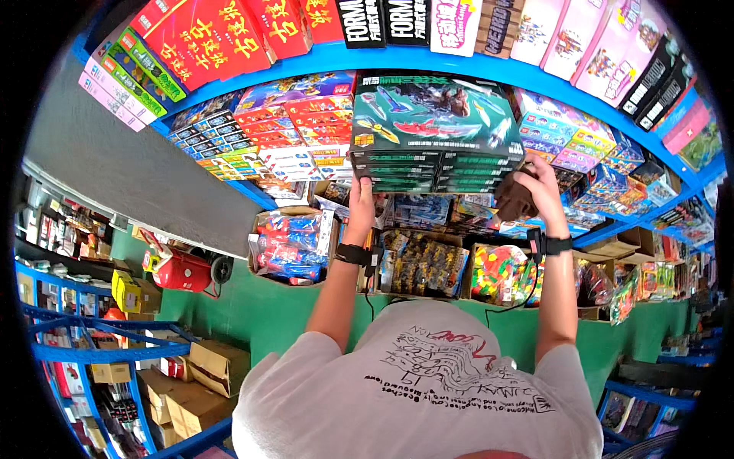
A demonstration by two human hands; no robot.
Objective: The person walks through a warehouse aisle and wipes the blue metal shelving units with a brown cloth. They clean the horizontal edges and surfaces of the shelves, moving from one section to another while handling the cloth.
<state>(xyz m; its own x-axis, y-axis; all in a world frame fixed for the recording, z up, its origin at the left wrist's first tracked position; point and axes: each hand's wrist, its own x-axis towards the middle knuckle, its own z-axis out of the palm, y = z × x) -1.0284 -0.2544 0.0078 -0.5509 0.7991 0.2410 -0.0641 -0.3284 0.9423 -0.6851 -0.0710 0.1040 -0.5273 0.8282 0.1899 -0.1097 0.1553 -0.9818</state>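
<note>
A stack of dark green toy boxes (436, 115) with pictures of coloured blades on top sits on the blue shelf in front of me. At its front left corner, my left hand (362, 205) has its thumb on the front face and its fingers along the side, partly hidden. My right hand (544, 191) is closed round a bunched brown cloth (516, 199) at the stack's front right corner, its fingertips by the box edge. Each wrist wears a black strap with a small device and cable.
Red toy boxes (294, 115) stand close on the left, and pastel toy boxes (566, 138) on the right. Above runs a blue shelf edge (321, 61) with more boxes. Below are open cartons of bagged toys (290, 245). A red wheeled machine (183, 264) stands on the green floor.
</note>
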